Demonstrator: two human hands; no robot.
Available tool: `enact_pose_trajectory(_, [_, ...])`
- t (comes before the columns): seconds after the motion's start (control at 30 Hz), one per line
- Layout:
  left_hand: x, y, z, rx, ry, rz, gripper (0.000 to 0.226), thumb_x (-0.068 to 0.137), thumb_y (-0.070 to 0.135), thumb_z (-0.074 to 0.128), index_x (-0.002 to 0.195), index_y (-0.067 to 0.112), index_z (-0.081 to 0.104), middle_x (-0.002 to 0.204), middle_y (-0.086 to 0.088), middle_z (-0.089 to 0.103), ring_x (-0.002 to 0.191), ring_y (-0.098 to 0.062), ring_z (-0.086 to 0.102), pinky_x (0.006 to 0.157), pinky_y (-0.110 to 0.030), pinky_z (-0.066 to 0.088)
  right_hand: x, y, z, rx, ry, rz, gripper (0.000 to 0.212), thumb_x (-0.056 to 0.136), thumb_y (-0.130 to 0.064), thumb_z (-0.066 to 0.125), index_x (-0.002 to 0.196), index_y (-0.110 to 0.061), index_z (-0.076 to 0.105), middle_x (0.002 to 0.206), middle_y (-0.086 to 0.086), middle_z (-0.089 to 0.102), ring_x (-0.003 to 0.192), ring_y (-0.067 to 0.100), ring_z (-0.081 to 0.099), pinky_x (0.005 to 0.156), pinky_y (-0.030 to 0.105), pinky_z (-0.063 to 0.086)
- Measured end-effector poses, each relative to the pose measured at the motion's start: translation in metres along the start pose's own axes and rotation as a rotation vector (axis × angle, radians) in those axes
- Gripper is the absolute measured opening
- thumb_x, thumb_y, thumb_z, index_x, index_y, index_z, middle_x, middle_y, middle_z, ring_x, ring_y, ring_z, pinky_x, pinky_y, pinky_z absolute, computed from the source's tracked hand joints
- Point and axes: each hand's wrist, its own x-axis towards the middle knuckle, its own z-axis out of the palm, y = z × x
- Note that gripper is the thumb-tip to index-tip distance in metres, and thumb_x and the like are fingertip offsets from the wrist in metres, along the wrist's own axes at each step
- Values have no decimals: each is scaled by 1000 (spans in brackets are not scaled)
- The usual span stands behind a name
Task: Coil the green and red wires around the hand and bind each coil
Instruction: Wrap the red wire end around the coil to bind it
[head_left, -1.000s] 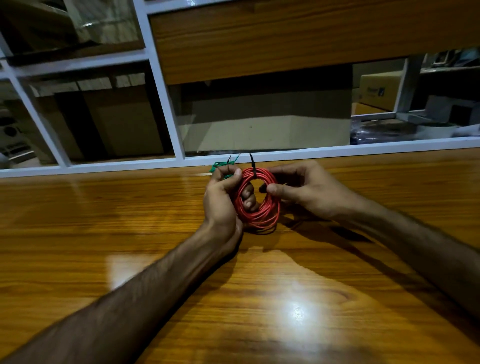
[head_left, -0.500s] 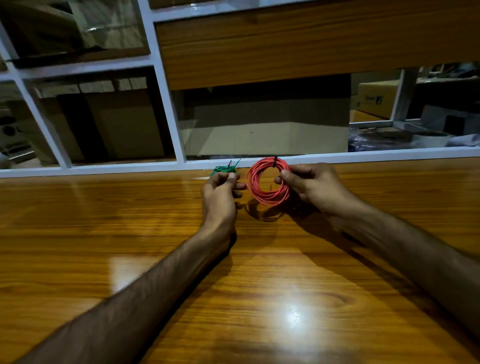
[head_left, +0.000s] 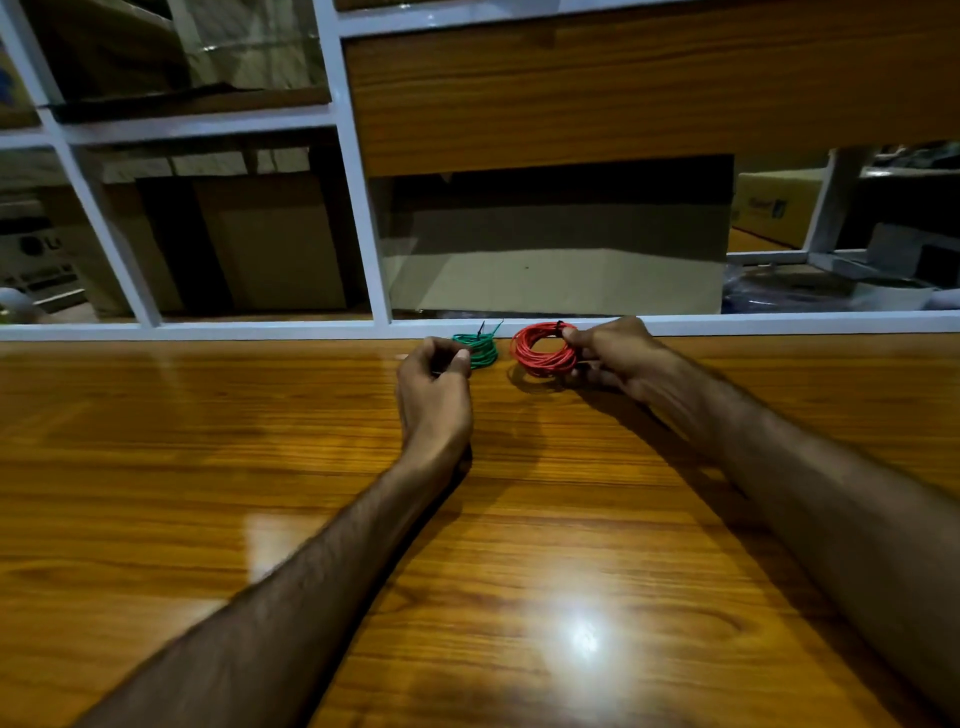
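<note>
A red wire coil (head_left: 540, 351) with a black tie at its top stands tilted near the far edge of the wooden table (head_left: 311, 441). My right hand (head_left: 618, 356) pinches the coil's right side. Just left of it lies a smaller green wire coil (head_left: 483, 351), bound with a dark tie whose ends stick up. My left hand (head_left: 434, 395) has its fingers curled, and its thumb and forefinger meet at the green coil's left edge, hiding part of it. The two coils lie close together without touching.
A white window frame (head_left: 260, 330) runs along the table's far edge, right behind the coils. Cardboard boxes (head_left: 270, 244) stand behind the glass. A bright light reflection shows on the near table surface.
My left hand let go of the red coil and moved to the green one. My right hand carried the red coil away from me and set it down beside the green coil.
</note>
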Motion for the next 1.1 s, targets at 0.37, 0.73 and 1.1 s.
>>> enact_pose_trajectory(0.37, [11,-10,-2,46,-13,94,14,104,18,60,96,27,69,104,-3,69,91,-22,60,94,-63,56,43,-1,34,-361,88,-68,29,94,-31,73,102,-5,66,93,12,75,78,24,77,70,36,65])
enact_pose_trajectory(0.73, [15,-19,-1,72,-123,103,13,101,20,63,92,26,70,93,-1,66,86,-26,58,76,-44,46,31,3,21,-628,226,-181,41,97,-50,63,93,-10,71,85,6,73,73,19,66,58,30,48])
enact_pose_trajectory(1.1, [0,-8,-2,177,-169,158,7,103,15,61,106,15,68,103,-4,67,100,-24,67,86,-49,63,-67,13,-44,-719,198,-443,25,100,-30,64,117,-13,72,104,-5,68,96,11,60,80,31,48])
